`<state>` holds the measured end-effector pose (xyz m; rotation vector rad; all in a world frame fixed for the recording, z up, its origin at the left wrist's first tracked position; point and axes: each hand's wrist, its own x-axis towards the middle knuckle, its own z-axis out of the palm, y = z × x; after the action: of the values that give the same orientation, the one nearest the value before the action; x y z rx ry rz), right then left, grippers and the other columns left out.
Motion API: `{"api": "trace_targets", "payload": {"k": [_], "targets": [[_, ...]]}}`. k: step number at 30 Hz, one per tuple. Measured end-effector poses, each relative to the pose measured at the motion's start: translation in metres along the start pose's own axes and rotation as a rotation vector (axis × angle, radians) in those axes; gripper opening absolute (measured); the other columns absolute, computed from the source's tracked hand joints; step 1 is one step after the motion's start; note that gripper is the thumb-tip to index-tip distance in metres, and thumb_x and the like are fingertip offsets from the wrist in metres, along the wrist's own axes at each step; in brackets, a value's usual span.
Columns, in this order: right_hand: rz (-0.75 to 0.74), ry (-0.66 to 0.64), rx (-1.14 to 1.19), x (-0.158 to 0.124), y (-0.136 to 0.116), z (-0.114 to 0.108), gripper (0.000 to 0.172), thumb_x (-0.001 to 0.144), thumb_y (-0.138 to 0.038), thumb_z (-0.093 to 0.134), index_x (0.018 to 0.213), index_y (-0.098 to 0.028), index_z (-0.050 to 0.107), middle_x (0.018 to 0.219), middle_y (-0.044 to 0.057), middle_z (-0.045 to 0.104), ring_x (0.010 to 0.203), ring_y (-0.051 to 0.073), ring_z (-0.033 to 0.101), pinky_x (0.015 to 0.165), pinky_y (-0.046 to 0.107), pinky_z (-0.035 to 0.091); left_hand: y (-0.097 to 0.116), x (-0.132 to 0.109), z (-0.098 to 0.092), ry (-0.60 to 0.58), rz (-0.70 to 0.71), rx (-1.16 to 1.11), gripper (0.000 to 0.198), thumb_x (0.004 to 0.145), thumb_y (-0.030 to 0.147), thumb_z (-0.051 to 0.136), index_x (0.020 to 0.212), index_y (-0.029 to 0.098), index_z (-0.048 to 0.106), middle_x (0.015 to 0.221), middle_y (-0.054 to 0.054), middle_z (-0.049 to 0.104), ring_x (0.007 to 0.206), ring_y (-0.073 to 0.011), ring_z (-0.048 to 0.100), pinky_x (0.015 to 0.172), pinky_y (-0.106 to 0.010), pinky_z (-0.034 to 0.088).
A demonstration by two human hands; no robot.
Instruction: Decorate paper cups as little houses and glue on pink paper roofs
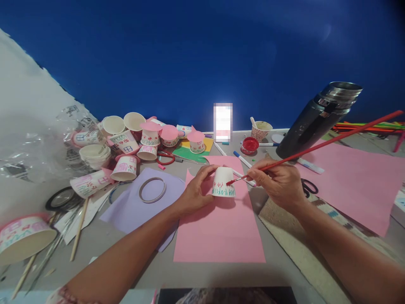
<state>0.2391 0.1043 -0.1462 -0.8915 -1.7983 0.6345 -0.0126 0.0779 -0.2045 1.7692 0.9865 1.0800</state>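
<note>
The left hand (198, 190) is curled around a white paper cup (223, 176), fingers and thumb pressed to its side; the cup stands wide rim down over a pink sheet (218, 242) in the middle of the scene, with green strokes near the rim and red marks above them. The right hand (280, 183) pinches a red paintbrush (332, 141), its bristles at the red marks. Beyond the cup, a small jar (249, 150) holds red paint, and just beside it on the far right a patterned cup (260, 134) has a pale stick leaning in it. A dark flask (306, 124) stands further right, uncapped and tilted in view; its contents are hidden. On the far left, white cups are nested in a stack (95, 160), near a plain cup (114, 125) with its mouth facing the viewer and several decorated cups with pink tops, such as the one (197, 145) on a green and yellow sheet. A large decorated cup (22, 231) lies tipped at the near left, its pale inside showing.
</note>
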Motion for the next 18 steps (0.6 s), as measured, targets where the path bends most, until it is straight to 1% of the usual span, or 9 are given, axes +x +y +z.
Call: {"api": "trace_targets", "payload": {"k": [4,8,13,18], "targets": [[0.021,0.037,0.019,-0.0006,-0.0003,-0.0002,0.023,0.091,-0.028,0.071,0.069,-0.023,0.075,0.066,0.001,0.075,0.058,0.016,0.066,0.054,0.027,0.051,-0.0009,-0.0001,0.0002,-0.005,0.002,-0.016,0.077,0.077,0.011,0.072,0.148,0.031,0.049,0.152,-0.009,0.049,0.143,-0.0320,0.047,0.122,-0.049,0.036],[0.030,0.009,0.049,-0.0013,0.0015,0.0006,0.022,0.091,-0.027,0.073,0.069,-0.023,0.076,0.069,0.000,0.075,0.059,0.015,0.065,0.054,0.026,0.051,-0.0025,-0.0007,0.0004,-0.017,0.005,-0.019,0.079,0.077,0.009,0.071,0.148,0.032,0.048,0.153,-0.008,0.047,0.145,-0.0315,0.045,0.124,-0.048,0.035],[0.045,0.038,0.065,-0.0014,0.0020,0.0020,0.022,0.090,-0.027,0.074,0.069,-0.022,0.075,0.067,0.000,0.075,0.057,0.014,0.064,0.053,0.025,0.049,-0.0016,-0.0008,0.0008,-0.022,0.002,-0.012,0.079,0.076,0.008,0.071,0.148,0.031,0.048,0.152,-0.008,0.048,0.145,-0.0310,0.045,0.124,-0.048,0.034],[0.042,-0.001,0.085,-0.0005,-0.0016,0.0048,0.023,0.090,-0.028,0.073,0.069,-0.021,0.076,0.066,0.001,0.074,0.054,0.013,0.062,0.049,0.024,0.047,0.0009,-0.0003,0.0004,-0.015,-0.009,0.016,0.078,0.076,0.009,0.072,0.147,0.030,0.049,0.152,-0.009,0.049,0.144,-0.0325,0.045,0.124,-0.049,0.035]]}}
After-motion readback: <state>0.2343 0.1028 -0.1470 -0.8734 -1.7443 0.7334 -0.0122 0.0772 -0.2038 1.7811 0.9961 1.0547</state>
